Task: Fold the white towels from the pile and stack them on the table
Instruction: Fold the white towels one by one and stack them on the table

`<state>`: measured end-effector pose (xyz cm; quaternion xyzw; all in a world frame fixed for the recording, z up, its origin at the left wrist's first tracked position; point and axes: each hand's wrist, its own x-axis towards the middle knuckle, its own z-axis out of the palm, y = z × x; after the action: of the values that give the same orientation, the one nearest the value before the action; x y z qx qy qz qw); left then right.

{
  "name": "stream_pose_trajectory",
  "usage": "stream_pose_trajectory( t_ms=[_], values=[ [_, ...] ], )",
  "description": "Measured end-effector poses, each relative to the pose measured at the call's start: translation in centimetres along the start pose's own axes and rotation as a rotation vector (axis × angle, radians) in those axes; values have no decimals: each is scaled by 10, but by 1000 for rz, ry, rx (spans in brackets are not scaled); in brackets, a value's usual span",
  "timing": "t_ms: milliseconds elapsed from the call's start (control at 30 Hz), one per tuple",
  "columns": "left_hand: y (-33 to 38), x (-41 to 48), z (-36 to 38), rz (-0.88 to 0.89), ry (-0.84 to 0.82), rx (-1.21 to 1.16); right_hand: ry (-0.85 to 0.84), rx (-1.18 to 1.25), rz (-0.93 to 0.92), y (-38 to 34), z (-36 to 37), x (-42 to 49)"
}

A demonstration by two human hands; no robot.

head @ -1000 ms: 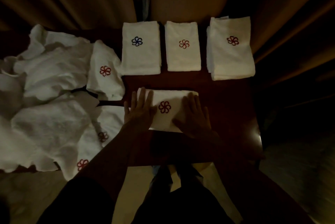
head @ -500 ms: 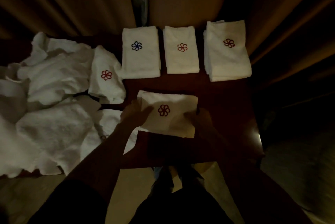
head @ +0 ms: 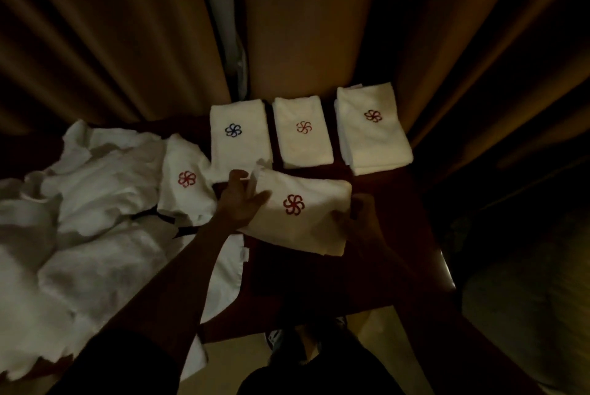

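Bare desk (head: 402,203) from right hand (head: 360,219) rightward to its edge, stacks (head: 303,132) just beyond; left hand (head: 241,203) and right hand grip folded towel (head: 303,215) by its ends.

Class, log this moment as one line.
left hand, right hand: grip folded white red-flower towel | towel stacks behind: three | unfolded pile: left

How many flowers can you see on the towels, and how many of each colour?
Blue flowers: 1, on the left stack
Red or reddish flowers: 4, on the middle stack, the right stack, the held towel and a pile towel
Total: 5 flowers
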<state>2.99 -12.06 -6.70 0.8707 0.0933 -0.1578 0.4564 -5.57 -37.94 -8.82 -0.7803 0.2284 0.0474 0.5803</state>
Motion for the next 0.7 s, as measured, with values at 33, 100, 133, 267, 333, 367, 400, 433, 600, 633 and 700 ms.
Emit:
stream_pose_trajectory(
  t_ms=[33,100,133,267,333,367,400,433,600,633,700],
  values=[
    [10,3,0,34,-1,-29,31,-23,-57,-4,-5,0],
    [32,11,1,110,-20,-42,34,-39,-115,-13,-16,5],
    [43,16,2,155,-36,-21,12,-38,-117,-22,-22,5],
    [89,37,14,277,-59,24,39,-93,-233,-31,-50,17],
    [113,49,23,281,-44,17,29,-44,-215,-40,-68,24],
    [126,55,28,264,-42,6,55,-1,-213,-47,-75,28],
    [138,62,35,242,-47,-10,67,35,-197,-52,-83,34],
    [149,70,41,229,-61,-16,77,43,-193,-54,-89,43],
    [197,115,71,277,-102,39,99,66,-240,-63,-115,78],
    [206,123,76,295,-102,44,85,68,-219,-61,-121,90],
    [221,136,87,326,-116,51,46,75,-155,-66,-131,106]
  ],
)
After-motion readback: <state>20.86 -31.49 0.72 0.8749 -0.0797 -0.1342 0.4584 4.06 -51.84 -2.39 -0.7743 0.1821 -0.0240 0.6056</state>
